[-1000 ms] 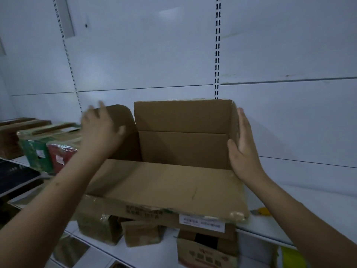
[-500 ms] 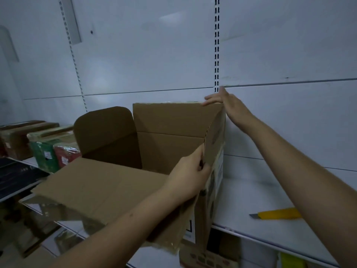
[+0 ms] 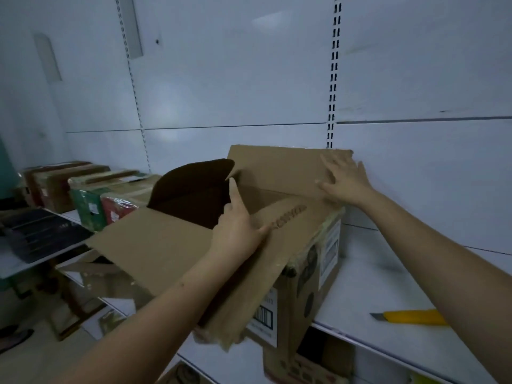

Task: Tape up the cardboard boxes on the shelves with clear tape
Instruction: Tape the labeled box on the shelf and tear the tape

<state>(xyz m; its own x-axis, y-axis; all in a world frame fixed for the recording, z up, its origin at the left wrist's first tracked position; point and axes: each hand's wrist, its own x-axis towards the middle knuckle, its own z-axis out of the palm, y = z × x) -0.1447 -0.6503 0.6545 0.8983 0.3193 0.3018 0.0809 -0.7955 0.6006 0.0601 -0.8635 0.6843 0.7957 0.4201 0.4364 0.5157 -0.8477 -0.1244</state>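
Cardboard box (image 3: pixel 313 261) on white shelf (image 3: pixel 388 278), flaps open — left hand (image 3: pixel 238 231) gripping right side flap, right hand (image 3: pixel 343 180) spread flat against rear flap, holding nothing.

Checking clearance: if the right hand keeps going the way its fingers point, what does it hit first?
The right hand already lies on the far flap of the cardboard box, fingers pointing up-left. Past the flap's edge, probably the white back panel; depth is unclear.
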